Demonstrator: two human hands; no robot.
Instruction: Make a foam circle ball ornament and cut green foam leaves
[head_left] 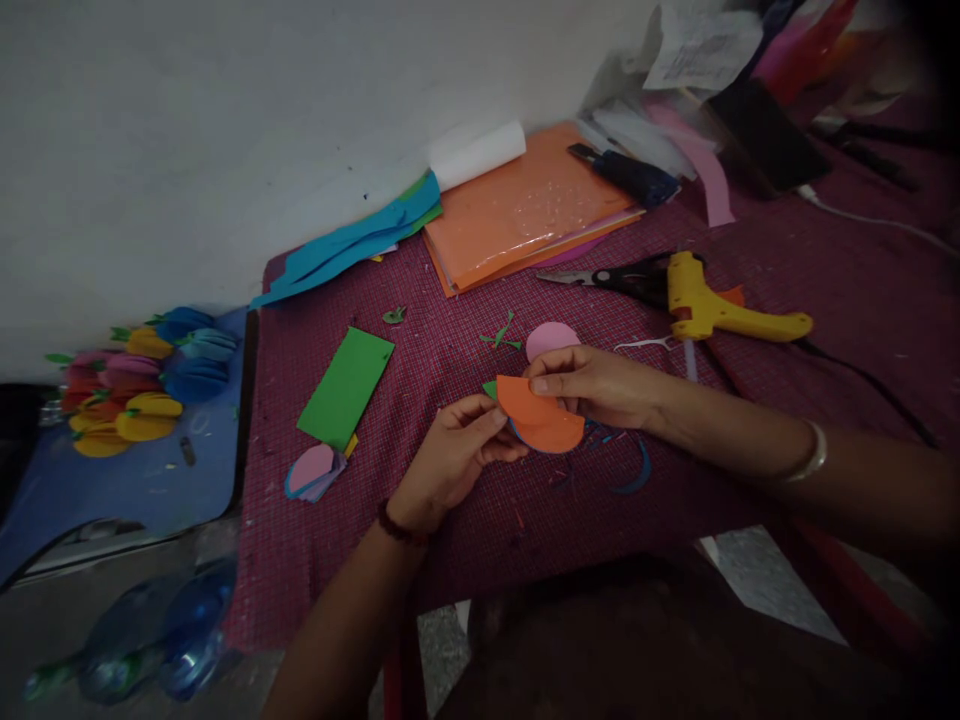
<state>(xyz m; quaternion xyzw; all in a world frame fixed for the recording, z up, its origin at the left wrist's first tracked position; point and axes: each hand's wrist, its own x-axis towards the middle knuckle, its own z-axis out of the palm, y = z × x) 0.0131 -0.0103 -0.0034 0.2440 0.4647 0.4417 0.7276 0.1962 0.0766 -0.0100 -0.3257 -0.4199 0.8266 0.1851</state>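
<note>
Between both hands, above the cloth, is an orange paper cutout (pixel 541 418) with a rounded lower edge and a green leaf tip at its upper left. My left hand (pixel 469 440) pinches its left side, thumb on top. The fingers of my right hand (pixel 581 385) close on its upper right edge. A pink paper disc (pixel 553 340) lies just behind my right hand. Green paper scraps (pixel 504 335) are a little to the left of the disc. Below my right forearm rests a curved blue offcut (pixel 636 472).
A yellow glue gun (pixel 697 300) and black-handled scissors (pixel 607 278) lie at right. Behind are orange sheets (pixel 517 220) and a utility knife (pixel 630 175). Green paper (pixel 349 385) and stacked cut shapes (pixel 313 470) lie left. Colourful paper ornaments (pixel 142 375) sit on a blue surface (pixel 127 500).
</note>
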